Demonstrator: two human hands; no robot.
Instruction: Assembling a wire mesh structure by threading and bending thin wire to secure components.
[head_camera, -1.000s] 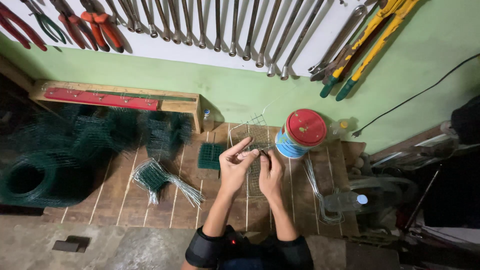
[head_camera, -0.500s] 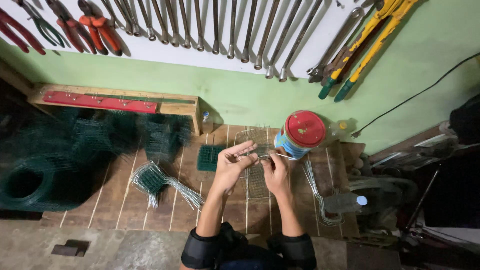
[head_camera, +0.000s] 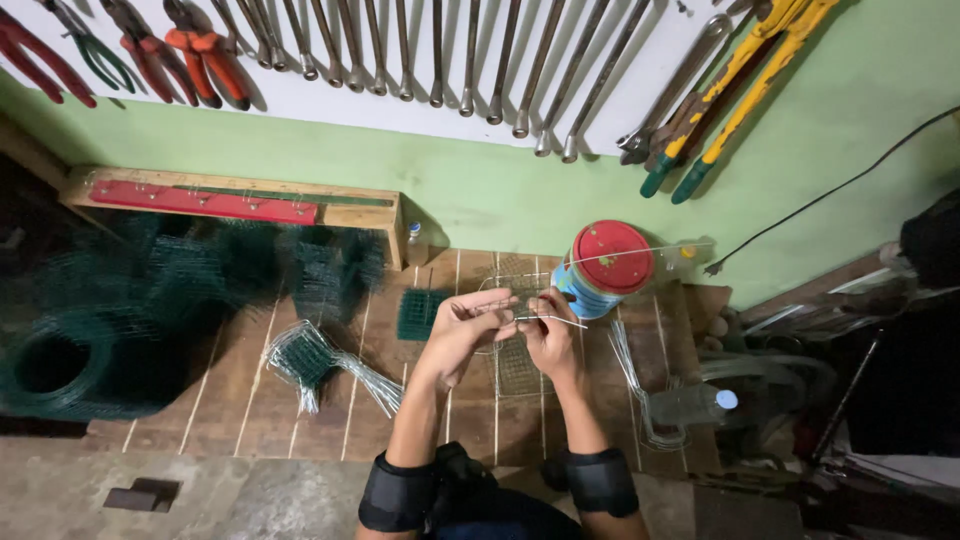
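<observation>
- Fingers of the left hand (head_camera: 468, 322) and the right hand (head_camera: 548, 330) pinch together over a small panel of pale wire mesh (head_camera: 512, 345), each hand grasping thin wire at the panel's upper edge; one straight wire (head_camera: 555, 320) juts out to the right from between the fingertips.
- The mesh panel is held just above a floor of wooden planks (head_camera: 330, 390), in front of the person's knees and close beside a blue tin with a red lid (head_camera: 605, 268).
- Past the planks runs a green wall (head_camera: 500, 190), topped by a white board hung with a row of long spanners (head_camera: 440, 60), red and orange pliers (head_camera: 190, 50) and yellow-handled cutters (head_camera: 735, 90).
- A low wooden box with a red face (head_camera: 230, 200) sits at the foot of the wall — a small bottle (head_camera: 416, 243) stands at its right end.
- On the left lie a roll of dark green mesh (head_camera: 60, 365) and stacked green mesh pieces (head_camera: 300, 265); a bundle of bent green and grey wire (head_camera: 320, 362) lies near the left forearm, and a small green mesh square (head_camera: 420, 312) sits just beyond the left hand.
- Loose grey wires (head_camera: 630, 370) and a clear bottle with a blue cap (head_camera: 700, 403) lie to the right.
- The green mesh at far left is blurred; the right edge is dark clutter, hard to read. The person's body is cut off at the bottom — only forearms and black elbow bands (head_camera: 400, 495) show. What exactly the fingertips do to the wire is too small to tell.
</observation>
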